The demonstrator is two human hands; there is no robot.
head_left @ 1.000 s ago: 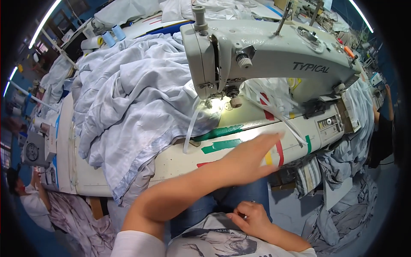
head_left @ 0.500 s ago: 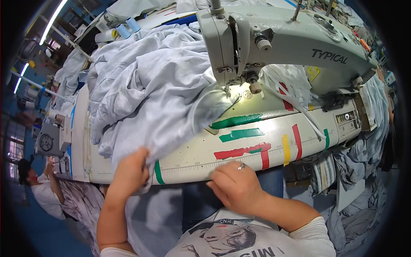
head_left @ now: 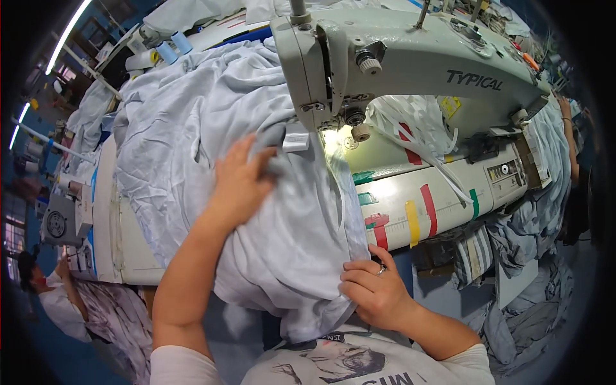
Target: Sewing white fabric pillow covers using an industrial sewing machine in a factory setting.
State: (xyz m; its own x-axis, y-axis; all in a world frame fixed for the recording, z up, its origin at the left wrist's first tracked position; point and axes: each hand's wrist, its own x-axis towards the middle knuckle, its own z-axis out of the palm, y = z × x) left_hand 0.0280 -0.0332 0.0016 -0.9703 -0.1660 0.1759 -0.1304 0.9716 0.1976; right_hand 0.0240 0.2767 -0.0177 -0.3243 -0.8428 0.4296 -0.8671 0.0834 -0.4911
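Note:
Pale grey fabric (head_left: 282, 237), apparently part of a garment, spreads over the sewing machine bed and hangs over its front edge towards me. One edge of it runs up under the sewing machine head (head_left: 308, 70), by the lit needle area. A small white label (head_left: 296, 141) lies on the cloth just left of the needle. My left hand (head_left: 244, 183) is over the fabric with its fingers spread, slightly smeared by motion. At the front edge of the bed, my right hand (head_left: 378, 289) has its fingers closed on the fabric's right edge; a ring shows on one finger.
White strips (head_left: 417, 122) lie under the machine arm. Coloured tape pieces (head_left: 428, 210) mark the bed at right. Blue thread spools (head_left: 173, 48) stand at the back left. Folded grey cloth (head_left: 532, 314) hangs below right. A co-worker (head_left: 58, 295) sits at far left.
The fabric has come towards me and right, covering much of the taped bed. My left hand has let go of the near edge and moved up; my right hand has taken hold of the edge.

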